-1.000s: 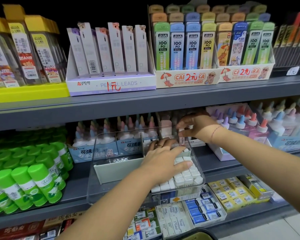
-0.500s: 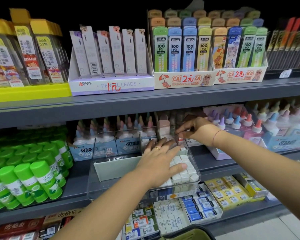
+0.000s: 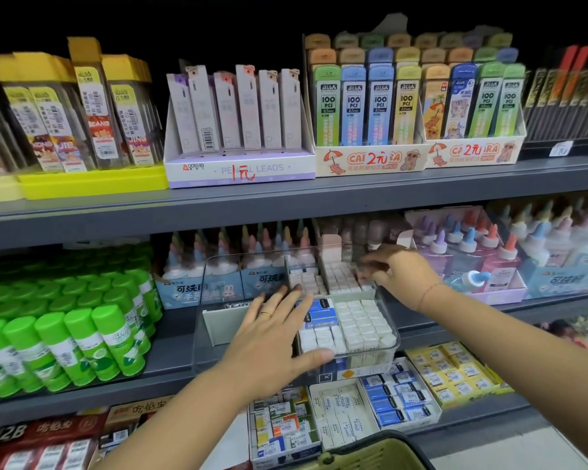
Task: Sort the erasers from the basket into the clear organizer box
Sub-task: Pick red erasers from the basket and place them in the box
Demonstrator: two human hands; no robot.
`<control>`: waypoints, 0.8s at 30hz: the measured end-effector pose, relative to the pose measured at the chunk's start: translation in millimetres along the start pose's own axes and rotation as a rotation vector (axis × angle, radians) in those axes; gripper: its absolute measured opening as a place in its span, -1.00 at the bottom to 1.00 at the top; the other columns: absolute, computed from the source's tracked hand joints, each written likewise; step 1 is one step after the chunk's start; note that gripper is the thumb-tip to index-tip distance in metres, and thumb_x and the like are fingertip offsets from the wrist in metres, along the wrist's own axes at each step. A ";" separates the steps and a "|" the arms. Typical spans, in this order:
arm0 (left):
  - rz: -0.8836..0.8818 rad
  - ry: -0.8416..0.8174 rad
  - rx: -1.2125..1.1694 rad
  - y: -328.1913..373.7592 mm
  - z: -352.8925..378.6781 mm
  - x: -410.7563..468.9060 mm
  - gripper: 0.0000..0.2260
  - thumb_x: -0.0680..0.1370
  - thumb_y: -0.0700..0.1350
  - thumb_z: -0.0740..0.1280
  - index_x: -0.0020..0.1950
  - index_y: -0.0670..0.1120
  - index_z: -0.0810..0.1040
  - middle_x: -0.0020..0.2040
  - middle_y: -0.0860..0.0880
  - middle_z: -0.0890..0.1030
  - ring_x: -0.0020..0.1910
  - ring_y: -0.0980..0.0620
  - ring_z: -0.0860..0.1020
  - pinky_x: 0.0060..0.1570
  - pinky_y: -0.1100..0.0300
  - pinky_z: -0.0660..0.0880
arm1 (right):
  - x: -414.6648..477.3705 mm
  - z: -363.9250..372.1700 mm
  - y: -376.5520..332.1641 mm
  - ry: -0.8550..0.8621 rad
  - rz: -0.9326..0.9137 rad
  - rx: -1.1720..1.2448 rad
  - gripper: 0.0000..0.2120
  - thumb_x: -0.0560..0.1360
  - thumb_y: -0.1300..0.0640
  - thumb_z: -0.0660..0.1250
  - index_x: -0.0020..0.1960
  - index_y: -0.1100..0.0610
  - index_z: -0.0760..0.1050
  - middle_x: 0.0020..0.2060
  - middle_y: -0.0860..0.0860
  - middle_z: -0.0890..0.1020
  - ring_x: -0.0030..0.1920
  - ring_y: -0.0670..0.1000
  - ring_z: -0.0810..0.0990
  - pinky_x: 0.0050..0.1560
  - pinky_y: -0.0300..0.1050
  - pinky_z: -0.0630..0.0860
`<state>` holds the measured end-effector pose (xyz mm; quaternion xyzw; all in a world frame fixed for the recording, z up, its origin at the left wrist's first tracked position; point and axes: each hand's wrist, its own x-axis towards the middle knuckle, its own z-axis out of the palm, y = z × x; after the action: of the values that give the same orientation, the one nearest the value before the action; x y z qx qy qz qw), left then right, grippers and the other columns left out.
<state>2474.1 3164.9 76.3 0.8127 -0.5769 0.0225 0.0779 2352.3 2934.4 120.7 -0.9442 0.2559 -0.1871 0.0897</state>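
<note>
L hand (image 3: 272, 337) lies flat over the clear organizer box (image 3: 199, 334), fingers spread & straight, gripping nothing. The thumb runs along the front edge, touching the white erasers (image 3: 360, 322) packed in the front-R compartment. There's a gold ring on one finger. A blue-sleeved eraser (image 3: 319, 312) lies just behind them, beside my fingertips.

R hand (image 3: 399, 276) is at the back-R compartment, fingers pointing in over the back-row erasers (image 3: 340, 278). It's motion-blurred, so I can't tell if it pinches one or holds nothing.

The box stands on the middle gray shelf (image 3: 133, 390), w/ a white divider card (image 3: 218, 320) upright in its L half. Green glue sticks (image 3: 82, 334) stand just L of the box. The basket (image 3: 370, 452) rim shows at the bottom edge of the view, well below the box.
</note>
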 end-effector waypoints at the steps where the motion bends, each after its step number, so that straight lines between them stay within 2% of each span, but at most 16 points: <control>1: 0.004 0.010 0.014 -2.2 0.7 -4.3 -0.12 0.31 0.57 -0.27 0.53 0.17 -0.31 0.53 0.21 -0.29 0.50 0.18 -0.33 0.41 0.11 -0.44 | -5.6 1.4 -0.5 -0.003 -0.020 -0.043 -0.72 0.57 -0.04 0.21 0.22 -0.04 0.56 0.17 -0.02 0.60 0.18 0.08 0.51 0.24 -0.06 0.33; 4: 0.008 0.037 0.044 -4.7 2.6 -10.0 -0.11 0.31 0.59 -0.27 0.51 0.16 -0.36 0.49 0.22 -0.35 0.49 0.17 -0.34 0.43 0.09 -0.43 | -14.9 9.6 -3.0 -0.091 -0.041 -0.169 -0.66 0.61 -0.09 0.07 0.15 -0.03 0.57 0.06 0.00 0.61 0.15 0.06 0.50 0.17 -0.06 0.30; 7: 0.009 0.058 0.052 -5.1 5.0 -9.9 -0.14 0.32 0.58 -0.29 0.48 0.16 -0.40 0.47 0.22 -0.37 0.49 0.17 -0.35 0.43 0.08 -0.43 | -16.4 12.7 -5.2 -0.104 -0.019 -0.153 -0.64 0.62 -0.11 0.05 0.14 -0.03 0.57 0.00 0.00 0.52 0.13 0.08 0.46 0.13 -0.04 0.31; 10: 0.006 0.055 0.053 -6.7 8.0 -8.8 -0.16 0.33 0.58 -0.30 0.47 0.17 -0.41 0.47 0.22 -0.36 0.48 0.18 -0.35 0.42 0.10 -0.45 | -13.3 12.4 -5.8 -0.121 0.005 -0.143 -0.63 0.61 -0.13 0.05 0.03 -0.02 0.60 -0.11 -0.01 0.42 0.07 0.10 0.47 0.08 -0.04 0.31; 12: 0.006 0.055 0.073 -7.1 9.5 -7.8 -0.15 0.34 0.57 -0.30 0.50 0.15 -0.38 0.50 0.21 -0.32 0.50 0.16 -0.32 0.42 0.09 -0.44 | -11.8 14.0 -7.5 -0.140 0.029 -0.143 -0.62 0.60 -0.16 0.04 0.04 -0.04 0.60 -0.06 0.02 0.46 0.09 0.12 0.47 0.10 -0.01 0.32; 14: 0.003 0.057 0.103 -6.9 9.3 -5.7 -0.13 0.34 0.56 -0.30 0.53 0.12 -0.32 0.55 0.17 -0.25 0.52 0.13 -0.27 0.44 0.06 -0.40 | -11.3 16.7 -9.0 -0.155 0.065 -0.152 -0.60 0.60 -0.19 0.02 0.18 -0.09 0.55 0.10 0.06 0.48 0.18 0.14 0.44 0.18 0.02 0.31; 16: -0.005 0.052 0.127 -6.5 7.0 -3.3 -0.12 0.34 0.55 -0.29 0.55 0.10 -0.28 0.57 0.12 -0.20 0.54 0.10 -0.23 0.46 0.03 -0.36 | -14.7 19.2 -11.1 -0.192 0.116 -0.145 -0.57 0.59 -0.22 0.00 0.35 -0.13 0.40 0.24 0.09 0.42 0.28 0.15 0.36 0.27 0.05 0.28; 18: -0.003 0.032 0.144 -3.5 2.9 -1.9 -0.10 0.34 0.54 -0.26 0.56 0.08 -0.25 0.58 0.08 -0.18 0.54 0.09 -0.23 0.46 0.02 -0.34 | -25.2 22.6 -15.4 -0.212 0.148 -0.092 -0.54 0.58 -0.23 0.00 0.42 -0.12 0.29 0.31 0.10 0.35 0.35 0.14 0.28 0.34 0.08 0.21; 21: -0.009 0.035 0.186 3.7 -7.3 -7.6 -0.17 0.41 0.47 -0.21 0.57 0.06 -0.22 0.58 0.06 -0.17 0.54 0.08 -0.24 0.47 0.02 -0.35 | -53.8 26.9 -29.7 -0.069 0.120 0.068 -0.53 0.60 -0.16 0.06 0.46 -0.05 0.23 0.40 0.06 0.25 0.41 0.08 0.18 0.41 0.06 0.13; 23: 0.006 0.147 0.200 8.3 -16.2 -18.5 -0.22 0.45 0.43 -0.24 0.57 0.05 -0.17 0.59 0.06 -0.15 0.54 0.07 -0.24 0.48 0.03 -0.35 | -78.7 24.5 -40.0 0.184 0.083 0.256 -0.57 0.60 -0.06 0.13 0.43 0.05 0.31 0.36 0.06 0.32 0.38 0.08 0.26 0.39 0.07 0.22; 24: 0.028 0.240 0.188 10.1 -18.9 -27.7 -0.25 0.48 0.41 -0.22 0.58 0.04 -0.10 0.59 0.04 -0.09 0.55 0.06 -0.19 0.49 0.05 -0.32 | -93.0 23.4 -44.7 0.326 0.058 0.355 -0.62 0.60 -0.02 0.15 0.37 0.10 0.39 0.28 0.05 0.39 0.32 0.07 0.34 0.33 0.05 0.30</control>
<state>2456.3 3190.4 92.5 0.7999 -0.5699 0.1746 0.0696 2307.4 3022.4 82.6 -0.8631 0.2570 -0.3766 0.2171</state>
